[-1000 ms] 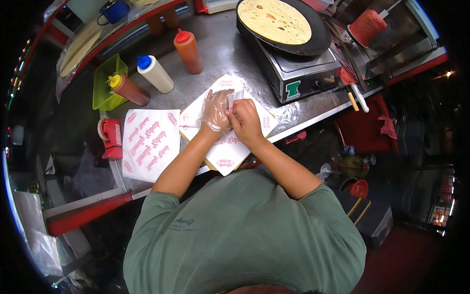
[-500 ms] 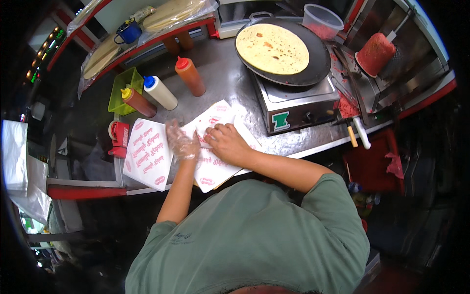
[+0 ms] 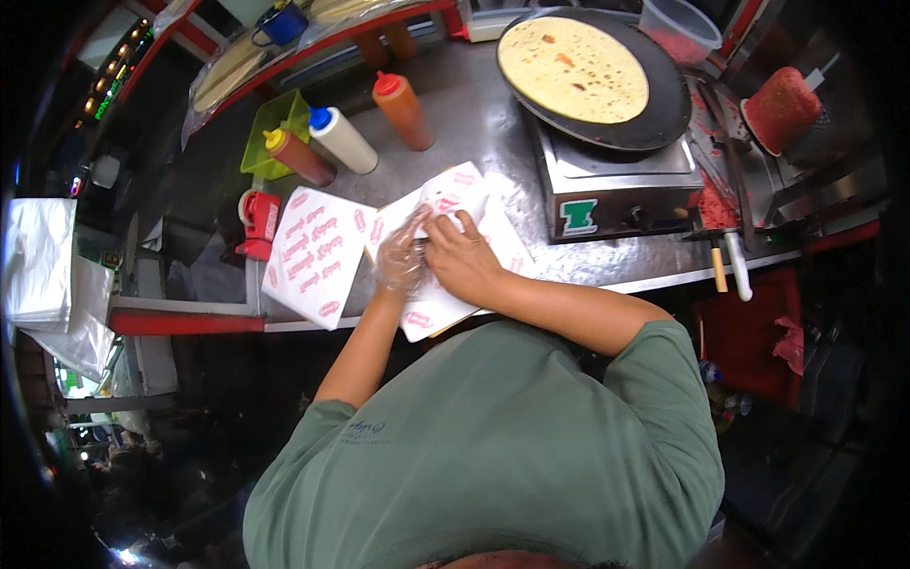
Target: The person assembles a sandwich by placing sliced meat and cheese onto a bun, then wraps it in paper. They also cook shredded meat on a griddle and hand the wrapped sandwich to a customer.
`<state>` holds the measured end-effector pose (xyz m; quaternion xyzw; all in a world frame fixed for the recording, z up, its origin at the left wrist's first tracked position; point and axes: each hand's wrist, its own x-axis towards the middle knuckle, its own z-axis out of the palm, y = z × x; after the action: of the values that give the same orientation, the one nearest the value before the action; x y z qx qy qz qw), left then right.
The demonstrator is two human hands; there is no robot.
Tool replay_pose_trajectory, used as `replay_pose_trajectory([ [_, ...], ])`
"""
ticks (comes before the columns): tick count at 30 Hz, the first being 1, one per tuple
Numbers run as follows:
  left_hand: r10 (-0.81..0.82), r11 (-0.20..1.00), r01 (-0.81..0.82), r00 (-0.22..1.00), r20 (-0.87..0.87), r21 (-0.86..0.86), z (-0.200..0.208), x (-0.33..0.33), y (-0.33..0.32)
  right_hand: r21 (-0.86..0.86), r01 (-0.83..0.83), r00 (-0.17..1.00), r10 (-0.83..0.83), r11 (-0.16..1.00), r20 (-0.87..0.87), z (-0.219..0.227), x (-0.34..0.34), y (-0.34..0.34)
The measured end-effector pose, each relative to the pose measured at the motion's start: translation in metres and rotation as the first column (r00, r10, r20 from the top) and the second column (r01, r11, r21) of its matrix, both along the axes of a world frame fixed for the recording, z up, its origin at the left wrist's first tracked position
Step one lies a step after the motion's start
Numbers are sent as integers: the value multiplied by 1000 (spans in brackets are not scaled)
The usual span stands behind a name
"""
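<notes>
White wrapping paper (image 3: 433,317) with red print lies on the metal counter's front part, partly folded up under both of my hands. My left hand (image 3: 402,263), in a clear plastic glove, grips the fold at its left side. Bare, my right hand (image 3: 463,258) presses on the fold with curled fingers, right beside the left one. What is inside the fold stays hidden. To the left lies more printed wrapping paper (image 3: 316,251), touched by neither hand.
A flatbread (image 3: 573,71) lies on a round black griddle (image 3: 664,119) over a stove (image 3: 616,204). Beyond the papers stand sauce bottles with red (image 3: 405,112), blue (image 3: 343,139) and yellow (image 3: 300,157) caps. A red tape dispenser (image 3: 259,225) sits at left; knives (image 3: 735,266) lie at right.
The gloved left hand has come closer to the right hand and taken hold of the fold. The whole view has shifted, so the counter appears further right and higher.
</notes>
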<state>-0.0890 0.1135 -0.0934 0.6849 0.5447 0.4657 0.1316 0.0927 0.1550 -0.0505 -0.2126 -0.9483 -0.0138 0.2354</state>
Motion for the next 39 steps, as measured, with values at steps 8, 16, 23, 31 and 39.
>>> replay_pose_trajectory([
  [8, -267, 963, 243, 908, -324, -113, -7, -8, 1, -386, -18, 943, -112, 922, -312, -16, 23, -18],
  [16, -105, 976, 71, 981, -160, -203, 17, -8, 31, -440, 501, 754, -626, 745, -201, -16, 18, 14],
  [23, -204, 933, 80, 921, -331, -352, 6, -19, 55, -656, 417, 713, -674, 629, -193, -18, 16, 85],
  [31, 70, 986, -100, 974, -216, -132, -22, -10, 33, -537, 319, 825, -507, 781, -247, -7, -11, 111],
  [39, 80, 952, -198, 896, -437, -233, -2, -4, 29, -614, 140, 882, -380, 777, -279, 3, -11, 67],
])
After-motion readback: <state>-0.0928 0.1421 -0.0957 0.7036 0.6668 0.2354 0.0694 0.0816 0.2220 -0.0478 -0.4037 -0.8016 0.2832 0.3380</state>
